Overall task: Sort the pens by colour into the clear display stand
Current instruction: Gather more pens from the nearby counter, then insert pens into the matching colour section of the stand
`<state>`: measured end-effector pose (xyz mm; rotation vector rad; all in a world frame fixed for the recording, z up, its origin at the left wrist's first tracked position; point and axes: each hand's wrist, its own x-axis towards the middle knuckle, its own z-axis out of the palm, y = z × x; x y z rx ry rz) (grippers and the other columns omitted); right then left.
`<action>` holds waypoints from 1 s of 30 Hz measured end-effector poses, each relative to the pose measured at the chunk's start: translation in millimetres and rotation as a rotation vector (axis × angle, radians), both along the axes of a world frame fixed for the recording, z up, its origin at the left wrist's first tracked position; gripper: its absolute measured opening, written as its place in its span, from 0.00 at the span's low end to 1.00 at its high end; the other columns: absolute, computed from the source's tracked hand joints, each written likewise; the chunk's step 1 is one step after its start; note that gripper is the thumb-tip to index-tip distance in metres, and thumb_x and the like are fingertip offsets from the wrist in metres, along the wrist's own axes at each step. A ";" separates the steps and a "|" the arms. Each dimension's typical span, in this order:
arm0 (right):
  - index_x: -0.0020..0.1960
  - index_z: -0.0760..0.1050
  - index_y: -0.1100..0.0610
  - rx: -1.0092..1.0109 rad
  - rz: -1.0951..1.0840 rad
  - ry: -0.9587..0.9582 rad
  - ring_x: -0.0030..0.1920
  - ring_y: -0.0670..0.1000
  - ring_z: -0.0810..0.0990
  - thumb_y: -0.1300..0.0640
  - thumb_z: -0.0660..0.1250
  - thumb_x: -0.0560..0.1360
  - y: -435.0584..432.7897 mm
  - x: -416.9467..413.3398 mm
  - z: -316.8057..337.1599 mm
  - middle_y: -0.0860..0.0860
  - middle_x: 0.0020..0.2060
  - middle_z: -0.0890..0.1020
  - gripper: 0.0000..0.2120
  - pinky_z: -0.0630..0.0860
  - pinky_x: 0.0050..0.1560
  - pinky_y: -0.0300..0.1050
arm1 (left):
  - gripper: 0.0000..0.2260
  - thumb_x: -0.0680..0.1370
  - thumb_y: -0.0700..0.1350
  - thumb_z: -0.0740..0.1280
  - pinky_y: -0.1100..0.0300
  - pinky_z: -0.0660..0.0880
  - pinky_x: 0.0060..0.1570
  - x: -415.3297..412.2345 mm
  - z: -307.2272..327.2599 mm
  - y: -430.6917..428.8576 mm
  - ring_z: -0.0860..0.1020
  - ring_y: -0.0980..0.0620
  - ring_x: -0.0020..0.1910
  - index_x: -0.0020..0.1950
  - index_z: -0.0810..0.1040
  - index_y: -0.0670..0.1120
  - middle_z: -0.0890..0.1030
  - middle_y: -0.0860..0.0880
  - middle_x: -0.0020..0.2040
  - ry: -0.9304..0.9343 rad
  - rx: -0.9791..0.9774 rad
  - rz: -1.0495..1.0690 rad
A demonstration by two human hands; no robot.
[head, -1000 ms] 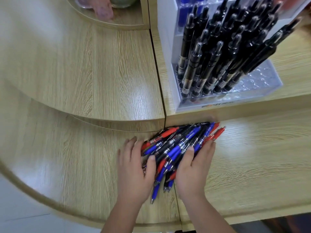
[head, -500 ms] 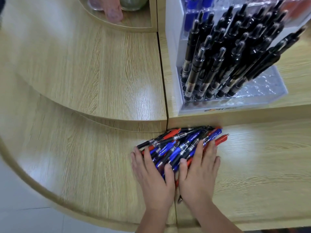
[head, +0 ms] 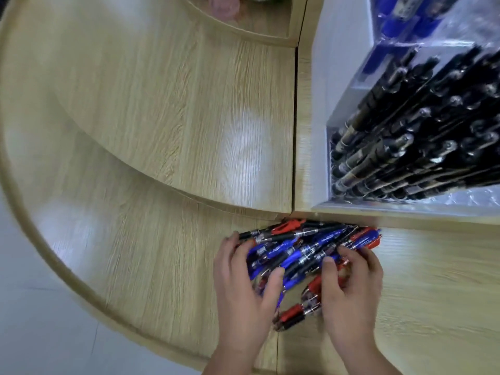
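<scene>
The stepped wooden bench (head: 140,109) fills the view, and the camera now sits closer than half a second ago, so the clear display stand (head: 349,85) on the upper tier is cut off at the right edge. Its front compartment holds black pens (head: 411,136); blue ones behind are blurred. The mixed pile of pens (head: 303,247) lies on the lower tier against the step. The left hand (head: 243,290) and right hand (head: 349,288), flat before, now curl round the pile, fingers bent; which pens they grip is unclear.
</scene>
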<state>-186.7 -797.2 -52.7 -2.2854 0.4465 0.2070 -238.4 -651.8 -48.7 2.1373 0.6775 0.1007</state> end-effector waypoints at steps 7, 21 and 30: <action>0.29 0.76 0.49 -0.139 -0.058 -0.104 0.46 0.51 0.75 0.38 0.65 0.69 14.4 25.4 -3.7 0.49 0.44 0.75 0.17 0.74 0.54 0.52 | 0.13 0.76 0.56 0.66 0.51 0.77 0.43 56.3 18.2 16.2 0.76 0.47 0.45 0.53 0.82 0.50 0.81 0.50 0.47 0.123 0.513 -0.345; 0.31 0.77 0.54 0.181 -0.122 0.174 0.75 0.46 0.60 0.55 0.70 0.74 10.6 8.5 32.2 0.48 0.75 0.66 0.13 0.59 0.69 0.42 | 0.15 0.62 0.50 0.81 0.53 0.75 0.24 60.0 32.8 16.7 0.79 0.47 0.30 0.39 0.79 0.46 0.79 0.46 0.35 0.298 0.654 -0.737; 0.32 0.76 0.46 0.226 -0.022 0.114 0.77 0.42 0.52 0.55 0.73 0.72 -4.7 -1.5 19.0 0.49 0.76 0.63 0.12 0.54 0.68 0.37 | 0.11 0.62 0.45 0.74 0.51 0.74 0.36 71.4 26.4 -9.3 0.78 0.44 0.38 0.42 0.79 0.47 0.79 0.46 0.39 0.415 0.566 -0.529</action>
